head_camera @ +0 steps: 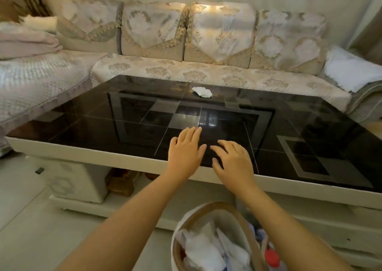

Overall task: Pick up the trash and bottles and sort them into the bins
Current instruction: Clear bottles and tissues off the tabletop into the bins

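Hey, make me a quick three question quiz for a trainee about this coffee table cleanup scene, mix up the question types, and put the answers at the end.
1. True or false: the crumpled tissue lies on the far side of the black table, near the sofa.
2. What are the hands doing? A) left hand grips a bottle B) both are open and hold nothing C) right hand pinches the tissue
3. Fill in: the bin on the floor below the hands already holds white ____.

Key: 1 true; 2 B; 3 paper trash.

A home living room. A corner sofa (pixel 186 49) under patterned covers wraps a black glass coffee table (pixel 82 126). Tiled floor (pixel 24 198) below.
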`<state>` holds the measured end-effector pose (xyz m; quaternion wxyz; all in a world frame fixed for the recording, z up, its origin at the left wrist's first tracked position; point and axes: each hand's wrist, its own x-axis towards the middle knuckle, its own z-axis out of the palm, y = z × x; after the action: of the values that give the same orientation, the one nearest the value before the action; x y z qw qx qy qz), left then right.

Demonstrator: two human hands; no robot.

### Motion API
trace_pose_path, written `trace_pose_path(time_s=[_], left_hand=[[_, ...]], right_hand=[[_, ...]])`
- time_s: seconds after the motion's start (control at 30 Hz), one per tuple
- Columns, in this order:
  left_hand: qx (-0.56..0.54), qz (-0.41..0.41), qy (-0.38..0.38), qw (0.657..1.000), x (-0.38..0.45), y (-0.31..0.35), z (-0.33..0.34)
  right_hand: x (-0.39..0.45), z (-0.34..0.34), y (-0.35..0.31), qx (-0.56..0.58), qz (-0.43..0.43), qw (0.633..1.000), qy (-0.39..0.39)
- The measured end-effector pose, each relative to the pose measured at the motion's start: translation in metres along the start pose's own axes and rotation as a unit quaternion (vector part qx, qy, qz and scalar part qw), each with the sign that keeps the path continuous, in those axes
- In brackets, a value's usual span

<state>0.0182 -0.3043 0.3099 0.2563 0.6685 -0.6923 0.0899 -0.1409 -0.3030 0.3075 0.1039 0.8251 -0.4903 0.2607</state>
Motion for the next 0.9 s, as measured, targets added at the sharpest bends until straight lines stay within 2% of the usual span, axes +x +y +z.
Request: trace_pose_path(time_s=[0.1,0.17,0.27,0.5,0.67,0.9], left_hand=[[0.005,-0.046,-0.107,0.993,0.032,-0.019,0.042],[-0.025,-0.101,-0.137,0.985,0.053,-0.028,0.064],[-0.022,-0.153,-0.119,0.981,0.093,-0.036,0.088],[0.017,-0.156,-0.106,0.982,0.182,-0.068,0.129],[0.049,-0.172,-0.16,0.971,0.236,-0.085,0.157],[0.059,-0.175,-0.19,0.964,0.245,-0.089,0.163]], right_hand=[[0.039,0.034,0.014,-0.028,0.043,0.996,-0.07],[0.063,0.061,0.021,-0.041,0.066,0.993,-0.092],[0.111,0.099,0.03,-0.034,0.089,0.991,-0.098],[0.218,0.171,0.069,-0.006,0.083,0.994,-0.076],[0.287,0.214,0.103,-0.008,0.092,0.993,-0.071],[0.363,0.26,0.126,-0.011,0.095,0.992,-0.087]])
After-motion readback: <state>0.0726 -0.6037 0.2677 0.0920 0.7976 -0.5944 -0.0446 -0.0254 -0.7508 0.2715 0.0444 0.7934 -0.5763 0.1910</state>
